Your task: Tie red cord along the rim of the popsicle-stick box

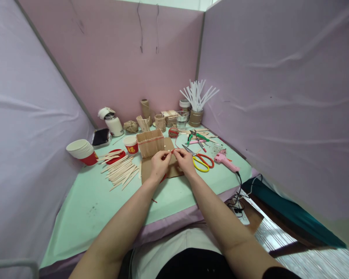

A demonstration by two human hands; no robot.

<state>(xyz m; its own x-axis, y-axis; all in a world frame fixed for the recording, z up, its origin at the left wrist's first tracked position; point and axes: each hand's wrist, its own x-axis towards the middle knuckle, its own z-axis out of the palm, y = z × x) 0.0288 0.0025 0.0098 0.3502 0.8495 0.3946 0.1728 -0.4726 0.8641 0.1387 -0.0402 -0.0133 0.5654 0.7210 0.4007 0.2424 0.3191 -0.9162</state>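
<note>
- Mint-green desk [84, 205] takes up most of the booth, with pink cloth walls on three sides.
- Brown cardboard [147, 172] lies flat at the middle, and a stick box [150, 142] stands on its far end.
- Loose sticks [120, 170] fan out to the left, near the stacked cups [82, 151].
- Yellow-and-red scissors [200, 159] and a pink glue gun [225, 161] lie to the right, near the hands.
- Left hand [159, 164] and right hand [185, 162] meet over the cardboard, just in front of the box.
- Fingers [166, 154] of both hands are pinched on a thin red string [172, 151] stretched between them; it is too fine to tell whether a knot is forming.
- To do this well, I judge the string should be kept taut and low over the cardboard, with the pinches close together so the short span does not slip, and the wrists steady.
</note>
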